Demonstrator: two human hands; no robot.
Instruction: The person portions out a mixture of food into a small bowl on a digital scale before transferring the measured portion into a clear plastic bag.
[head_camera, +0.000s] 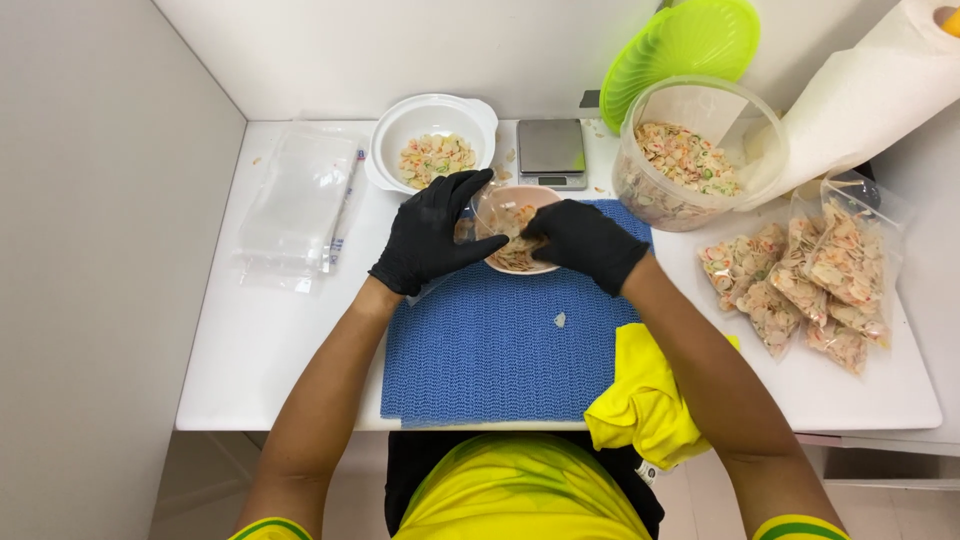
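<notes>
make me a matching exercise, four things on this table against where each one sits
Things:
1. white bowl
2. kitchen scale
3. filled snack bags
4. empty clear bags

Places:
A. right side of the table
B. left side of the table
C. at the back, left of the scale
D. at the back, just behind the small pink bowl held by the gloved hands

Pairs: 1-C, 2-D, 3-A, 4-B

Matt black rubbery gloves on hands (432, 235) (585, 243), glossy clear plastic bag (508, 225), blue textured mat (480, 350), metal-top scale (551, 150).
</notes>
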